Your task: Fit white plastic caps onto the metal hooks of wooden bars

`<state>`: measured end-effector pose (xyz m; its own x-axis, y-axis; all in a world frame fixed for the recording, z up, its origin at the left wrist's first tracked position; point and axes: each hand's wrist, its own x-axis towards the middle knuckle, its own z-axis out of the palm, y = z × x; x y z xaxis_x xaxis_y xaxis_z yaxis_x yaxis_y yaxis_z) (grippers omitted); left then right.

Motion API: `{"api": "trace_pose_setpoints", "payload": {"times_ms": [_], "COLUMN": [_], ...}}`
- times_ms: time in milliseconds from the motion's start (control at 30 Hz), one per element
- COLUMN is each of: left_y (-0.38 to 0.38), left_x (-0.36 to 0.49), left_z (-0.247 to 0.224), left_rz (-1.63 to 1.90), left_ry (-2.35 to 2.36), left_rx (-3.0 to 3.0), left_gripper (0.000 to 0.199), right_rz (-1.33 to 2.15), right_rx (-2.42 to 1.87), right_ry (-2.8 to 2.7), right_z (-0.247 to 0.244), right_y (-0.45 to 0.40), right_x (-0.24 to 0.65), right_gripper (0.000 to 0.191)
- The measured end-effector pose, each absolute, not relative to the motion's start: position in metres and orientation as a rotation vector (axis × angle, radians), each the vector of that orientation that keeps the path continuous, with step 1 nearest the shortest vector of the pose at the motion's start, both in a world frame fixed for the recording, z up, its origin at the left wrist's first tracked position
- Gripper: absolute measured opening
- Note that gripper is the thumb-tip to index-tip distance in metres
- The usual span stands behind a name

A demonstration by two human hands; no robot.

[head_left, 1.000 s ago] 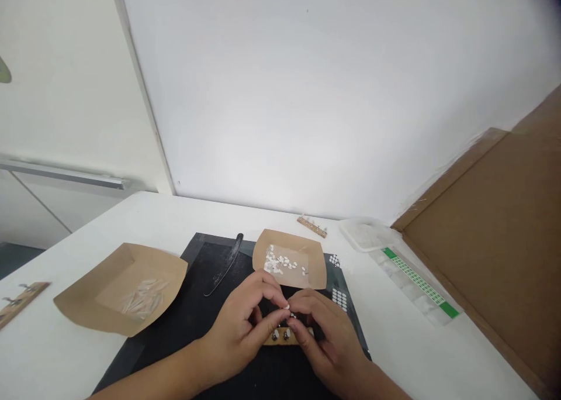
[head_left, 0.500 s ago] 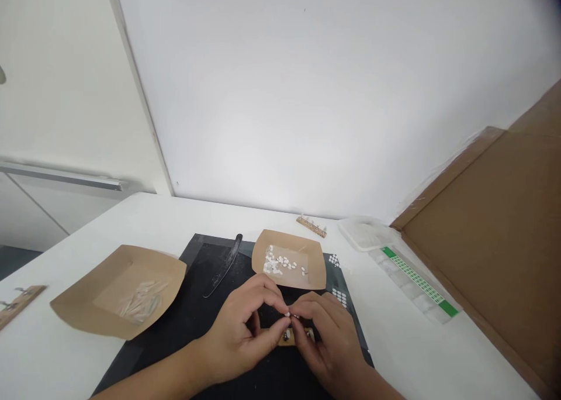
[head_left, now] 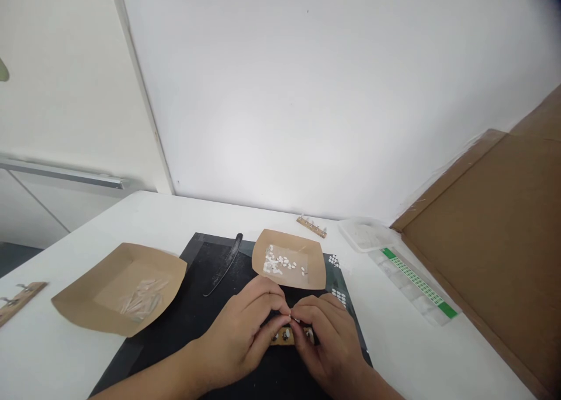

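Observation:
My left hand is closed in a pinch, thumb and forefinger on a small white piece that the fingertips mostly cover. Right against it, my right hand pinches a small shiny metal piece; its exact kind is hidden by the fingers. The fingertips of both hands meet. Below them lies a wooden strip with metal clips and white bits on it, partly covered by the hands. Just beyond is a brown paper tray holding many small white oval pieces.
A black mat lies under the hands, with a dark curved file on it. To the left stands a paper tray with clear nail-like tips. Other wooden strips, a clear plastic case and a green-striped packet surround the mat.
The left thumb and forefinger have closed in tighter, and the white piece between them shows less. More of the wooden strip's left end is visible.

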<state>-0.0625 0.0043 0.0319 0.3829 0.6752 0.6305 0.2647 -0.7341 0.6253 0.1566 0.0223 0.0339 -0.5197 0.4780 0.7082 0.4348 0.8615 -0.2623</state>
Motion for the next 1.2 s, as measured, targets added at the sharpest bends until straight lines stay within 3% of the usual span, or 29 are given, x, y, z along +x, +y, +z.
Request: {"api": "trace_pose_setpoints", "payload": {"times_ms": [333,867,1200], "left_y": [0.005,0.0,0.006], "left_x": [-0.058,-0.055,-0.05], "left_z": [0.03,0.032,0.029], "left_rz": [1.405,1.569,1.613], "left_ry": [0.895,0.785,0.849], "left_rx": [2.238,2.245,2.159], "left_gripper": [0.013,0.032,0.026], "right_rz": [0.081,0.062,0.118], "right_rx": [-0.677,-0.69,-0.688], "right_ry": [-2.186,-2.228,-2.26], "right_z": [0.031,0.024,0.029], "right_y": [0.022,0.022,0.021], "right_x": [0.156,0.157,0.156], "right_gripper": [0.015,0.015,0.016]}}
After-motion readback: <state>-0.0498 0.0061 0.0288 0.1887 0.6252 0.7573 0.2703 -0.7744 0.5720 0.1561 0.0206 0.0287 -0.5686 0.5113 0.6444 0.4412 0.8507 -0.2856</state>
